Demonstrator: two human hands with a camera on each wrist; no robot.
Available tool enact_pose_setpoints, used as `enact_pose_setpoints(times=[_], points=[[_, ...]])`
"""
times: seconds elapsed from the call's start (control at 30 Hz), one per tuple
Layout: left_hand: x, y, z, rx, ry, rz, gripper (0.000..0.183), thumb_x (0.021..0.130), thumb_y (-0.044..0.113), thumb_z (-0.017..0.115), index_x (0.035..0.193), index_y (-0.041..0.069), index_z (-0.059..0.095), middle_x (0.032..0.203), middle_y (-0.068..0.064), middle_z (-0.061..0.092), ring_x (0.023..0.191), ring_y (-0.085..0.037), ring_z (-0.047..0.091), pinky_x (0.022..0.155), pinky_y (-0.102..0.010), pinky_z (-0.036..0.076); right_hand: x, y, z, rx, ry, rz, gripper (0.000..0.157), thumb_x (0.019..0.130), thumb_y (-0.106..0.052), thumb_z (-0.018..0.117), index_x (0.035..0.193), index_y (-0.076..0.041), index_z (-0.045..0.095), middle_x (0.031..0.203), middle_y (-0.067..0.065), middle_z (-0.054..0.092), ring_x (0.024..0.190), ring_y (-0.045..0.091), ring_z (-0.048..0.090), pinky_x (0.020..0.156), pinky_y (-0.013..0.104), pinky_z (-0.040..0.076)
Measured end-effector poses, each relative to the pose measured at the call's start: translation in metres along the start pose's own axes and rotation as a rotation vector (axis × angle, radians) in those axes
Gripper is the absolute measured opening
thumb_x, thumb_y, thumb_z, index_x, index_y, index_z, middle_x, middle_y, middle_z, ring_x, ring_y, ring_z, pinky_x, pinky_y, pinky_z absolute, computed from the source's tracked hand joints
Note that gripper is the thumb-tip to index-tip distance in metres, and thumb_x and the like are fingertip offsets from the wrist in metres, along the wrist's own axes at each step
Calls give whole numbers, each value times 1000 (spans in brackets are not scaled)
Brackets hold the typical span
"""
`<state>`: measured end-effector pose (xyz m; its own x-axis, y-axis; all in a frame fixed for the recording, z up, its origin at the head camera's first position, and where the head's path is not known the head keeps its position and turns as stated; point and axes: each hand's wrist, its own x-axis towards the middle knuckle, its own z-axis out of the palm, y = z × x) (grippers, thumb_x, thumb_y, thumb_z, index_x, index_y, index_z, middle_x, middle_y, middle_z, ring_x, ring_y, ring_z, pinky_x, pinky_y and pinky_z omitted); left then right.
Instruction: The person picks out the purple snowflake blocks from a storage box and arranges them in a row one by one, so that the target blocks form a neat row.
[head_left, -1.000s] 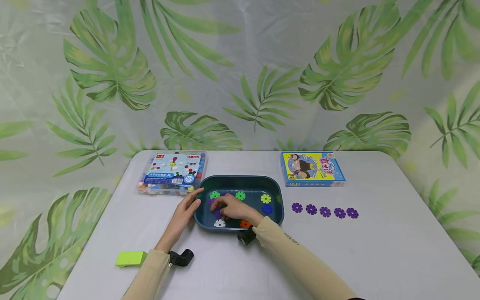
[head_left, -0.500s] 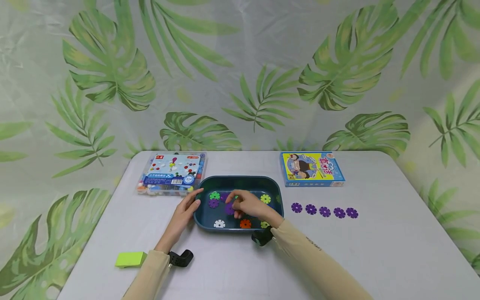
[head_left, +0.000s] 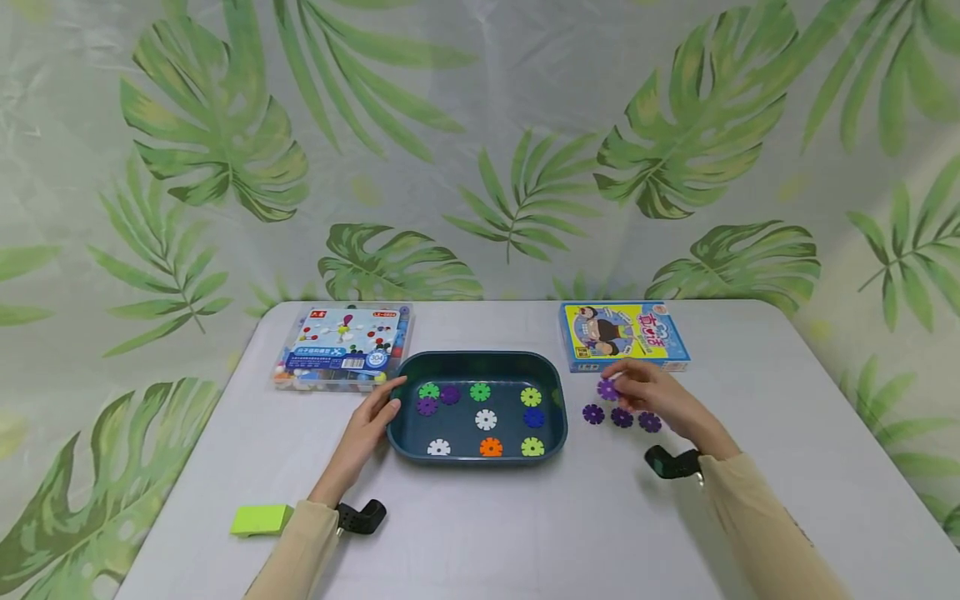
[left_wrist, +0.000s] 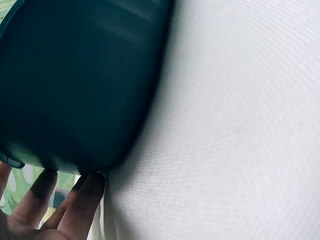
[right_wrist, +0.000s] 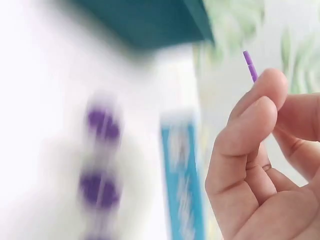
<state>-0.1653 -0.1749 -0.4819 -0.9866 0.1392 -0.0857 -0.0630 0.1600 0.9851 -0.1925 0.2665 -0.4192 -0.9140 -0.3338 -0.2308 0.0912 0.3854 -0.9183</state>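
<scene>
My right hand (head_left: 656, 400) pinches a purple snowflake disc (head_left: 607, 389) between thumb and fingertips, above the table. In the right wrist view the same disc (right_wrist: 250, 66) shows edge-on. Just below the hand lies a row of purple discs (head_left: 593, 414); its right end is hidden by the hand. My left hand (head_left: 363, 429) rests at the left end of a dark teal tray (head_left: 480, 461). In the left wrist view, fairly straight fingers (left_wrist: 82, 205) touch the tray's outer wall (left_wrist: 85, 90). Inside the tray lie green, purple, white, yellow, blue and orange discs.
A clear box of colored balls (head_left: 345, 346) stands behind the tray on the left. The blue and yellow card box (head_left: 622, 333) is just behind my right hand. A lime-green block (head_left: 261, 519) sits beside my left forearm.
My right hand has left the tray with a purple disc and moved right, over the row of discs. The left hand stays at the tray's end.
</scene>
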Motion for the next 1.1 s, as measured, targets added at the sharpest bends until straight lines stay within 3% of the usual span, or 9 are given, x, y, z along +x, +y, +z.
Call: enact_pose_setpoints(times=[0.13, 0.27, 0.4, 0.6, 0.73, 0.87, 1.1], points=[[1, -3, -1, 12, 11, 6, 40, 103, 24, 45, 143, 22, 44, 154, -12, 26, 140, -30, 26, 107, -49, 29, -25, 35, -45, -33, 82, 63, 36, 102, -13, 42, 128, 11, 42, 91, 12, 51, 74, 19, 53, 66, 28, 51], [1, -3, -1, 7, 8, 18, 40, 103, 23, 45, 143, 21, 44, 154, -13, 26, 140, -30, 26, 107, -49, 29, -48, 65, -76, -82, 160, 136, 36, 101, -11, 41, 126, 14, 42, 91, 9, 53, 71, 15, 54, 65, 28, 52], [1, -4, -1, 5, 10, 21, 40, 103, 23, 45, 143, 19, 44, 154, -13, 26, 140, -30, 26, 107, -48, 29, -62, 87, -93, -156, 225, 192, 34, 98, -7, 41, 122, 17, 44, 87, 8, 57, 68, 15, 57, 62, 28, 53], [1, -5, -1, 4, 7, 13, 40, 103, 23, 45, 143, 20, 44, 154, -13, 25, 140, -30, 25, 107, -48, 29, -70, 102, -101, -281, 291, 232, 29, 94, -3, 40, 114, 17, 47, 88, 13, 60, 67, 18, 59, 59, 28, 54], [1, -5, -1, 7, 7, 19, 40, 103, 23, 45, 143, 18, 44, 154, -15, 25, 140, -32, 24, 107, -49, 28, -70, 100, -100, -331, 314, 227, 29, 94, -3, 41, 114, 16, 48, 89, 16, 60, 67, 20, 58, 57, 28, 53], [0, -4, 0, 8, 7, 19, 40, 103, 23, 45, 143, 18, 43, 154, -15, 24, 140, -32, 24, 107, -50, 27, -64, 85, -90, -346, 325, 185, 30, 95, -4, 42, 117, 15, 49, 92, 21, 58, 67, 20, 58, 58, 28, 53], [1, -5, 0, 3, 4, 19, 40, 103, 24, 46, 143, 20, 44, 154, -13, 25, 140, -30, 25, 107, -49, 28, -30, 22, -45, -161, 168, 48, 38, 102, -16, 42, 127, 13, 45, 111, 29, 50, 79, 26, 59, 69, 31, 54]])
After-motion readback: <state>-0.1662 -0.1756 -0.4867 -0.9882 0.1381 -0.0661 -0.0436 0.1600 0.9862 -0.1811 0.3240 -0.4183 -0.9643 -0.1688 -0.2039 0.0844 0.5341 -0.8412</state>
